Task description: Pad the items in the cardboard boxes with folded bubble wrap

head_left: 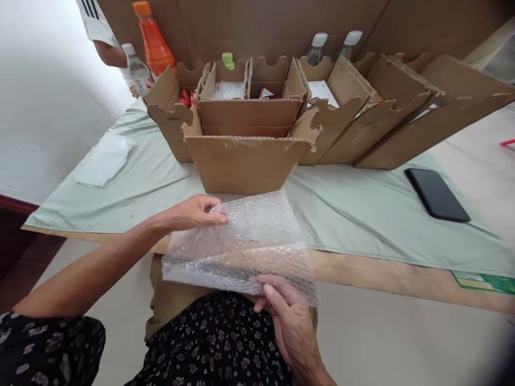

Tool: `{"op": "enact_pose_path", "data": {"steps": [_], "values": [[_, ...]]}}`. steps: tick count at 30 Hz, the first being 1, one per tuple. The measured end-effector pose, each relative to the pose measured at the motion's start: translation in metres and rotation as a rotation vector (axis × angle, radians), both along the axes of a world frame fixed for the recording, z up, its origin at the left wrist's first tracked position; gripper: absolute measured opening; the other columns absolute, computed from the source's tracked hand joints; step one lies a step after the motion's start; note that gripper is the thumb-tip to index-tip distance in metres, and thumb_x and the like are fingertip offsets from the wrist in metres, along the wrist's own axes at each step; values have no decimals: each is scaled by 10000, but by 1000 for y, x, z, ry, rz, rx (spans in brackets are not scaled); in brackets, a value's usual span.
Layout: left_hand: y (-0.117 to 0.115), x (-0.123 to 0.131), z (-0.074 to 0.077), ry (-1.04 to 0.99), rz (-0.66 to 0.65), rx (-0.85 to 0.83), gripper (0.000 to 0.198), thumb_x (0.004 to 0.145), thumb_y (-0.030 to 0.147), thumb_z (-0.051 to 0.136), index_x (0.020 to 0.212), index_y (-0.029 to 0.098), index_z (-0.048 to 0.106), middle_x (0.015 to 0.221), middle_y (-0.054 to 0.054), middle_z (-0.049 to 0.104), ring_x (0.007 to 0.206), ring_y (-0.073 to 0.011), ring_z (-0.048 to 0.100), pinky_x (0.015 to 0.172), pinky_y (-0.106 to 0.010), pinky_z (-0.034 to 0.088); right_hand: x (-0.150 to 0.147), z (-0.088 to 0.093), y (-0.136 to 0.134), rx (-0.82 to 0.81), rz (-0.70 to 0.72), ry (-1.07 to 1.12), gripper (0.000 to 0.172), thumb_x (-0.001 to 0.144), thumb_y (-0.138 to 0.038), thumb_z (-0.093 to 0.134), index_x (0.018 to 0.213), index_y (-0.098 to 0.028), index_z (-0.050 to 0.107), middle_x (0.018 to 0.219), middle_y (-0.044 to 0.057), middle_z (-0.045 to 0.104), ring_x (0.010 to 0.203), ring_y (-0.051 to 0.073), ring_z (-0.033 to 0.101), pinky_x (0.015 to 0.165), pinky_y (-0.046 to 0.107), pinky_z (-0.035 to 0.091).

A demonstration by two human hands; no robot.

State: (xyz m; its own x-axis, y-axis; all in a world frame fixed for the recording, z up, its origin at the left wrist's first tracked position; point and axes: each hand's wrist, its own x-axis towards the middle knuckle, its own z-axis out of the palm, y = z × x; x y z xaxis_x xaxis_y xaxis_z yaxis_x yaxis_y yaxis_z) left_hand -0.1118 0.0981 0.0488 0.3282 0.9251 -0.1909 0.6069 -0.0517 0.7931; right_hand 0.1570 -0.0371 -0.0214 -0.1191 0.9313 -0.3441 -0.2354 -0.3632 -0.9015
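Observation:
A clear sheet of bubble wrap, or possibly a flat bag of it, spans the table's front edge and my lap. My left hand pinches its upper left part between thumb and fingers. At the lower right edge, my right hand grips the wrap, the thumb on top and several fingers showing through the plastic. Just beyond the wrap stands an open cardboard box.
Behind it is a row of cardboard bins with small packed goods. An orange bottle and clear bottles stand further back. A black phone lies right, a folded white sheet left. Another person's arm shows at upper left.

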Motion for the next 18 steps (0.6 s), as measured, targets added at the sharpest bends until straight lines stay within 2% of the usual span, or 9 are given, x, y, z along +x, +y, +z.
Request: {"op": "enact_pose_path", "data": {"steps": [3,5,6,8,11,13,15,16,18], "values": [[28,21,-2,308,-133,175,262,864,413,713,739,203,620,692,-9,683,637,-175,627,613,-288,468,-3,-7,-9,-76,-8,37,309,821,-497,829,946,-215,824,1014,111,801,823,239,735,638,325,588],[36,33,-3,438,-123,311,125,843,295,733,846,184,676,846,-66,738,818,-253,684,777,-378,521,-5,-14,-11,-125,-3,62,336,819,-505,837,983,-214,808,1024,123,801,871,254,745,612,309,582],[34,37,-5,458,-109,353,137,846,258,731,945,168,703,971,-110,758,951,-306,693,884,-443,519,-4,-17,-12,-139,-4,69,344,827,-510,833,999,-213,800,1035,126,802,878,253,747,613,304,582],[19,38,-8,469,-87,474,278,898,241,687,1156,138,702,1215,-182,735,1181,-382,644,1048,-558,453,1,-23,-13,-139,-5,69,365,855,-535,802,1018,-209,788,1069,137,801,908,258,754,624,304,586],[-27,25,-15,441,-141,685,370,987,327,619,1315,162,665,1364,-179,694,1300,-374,604,1136,-607,409,26,-26,-15,-83,63,-32,389,923,-574,711,1002,-202,790,1039,143,811,888,264,772,675,339,617],[-60,12,-24,395,-255,656,464,987,445,636,1383,205,632,1412,-156,679,1348,-350,589,1178,-596,404,51,-23,-15,58,110,-231,320,969,-517,670,983,-223,795,971,112,818,824,250,779,705,360,638],[-89,2,-34,383,-345,574,686,921,602,686,1488,238,554,1505,-163,618,1436,-377,523,1246,-633,315,78,-17,-11,351,106,-536,188,970,-397,696,1071,-268,787,1010,77,820,874,247,786,795,390,648],[-99,-1,-40,392,-376,542,799,881,648,712,1538,245,502,1552,-173,576,1475,-397,481,1269,-656,261,88,-13,-6,533,100,-702,232,952,-348,722,1172,-287,763,1108,80,811,981,267,781,874,424,638],[-112,-2,-50,431,-415,519,943,823,634,777,1597,237,415,1614,-200,501,1521,-435,413,1279,-696,189,99,-5,9,872,147,-997,498,922,-304,755,1407,-284,645,1370,125,720,1253,332,689,1015,509,574]]}}
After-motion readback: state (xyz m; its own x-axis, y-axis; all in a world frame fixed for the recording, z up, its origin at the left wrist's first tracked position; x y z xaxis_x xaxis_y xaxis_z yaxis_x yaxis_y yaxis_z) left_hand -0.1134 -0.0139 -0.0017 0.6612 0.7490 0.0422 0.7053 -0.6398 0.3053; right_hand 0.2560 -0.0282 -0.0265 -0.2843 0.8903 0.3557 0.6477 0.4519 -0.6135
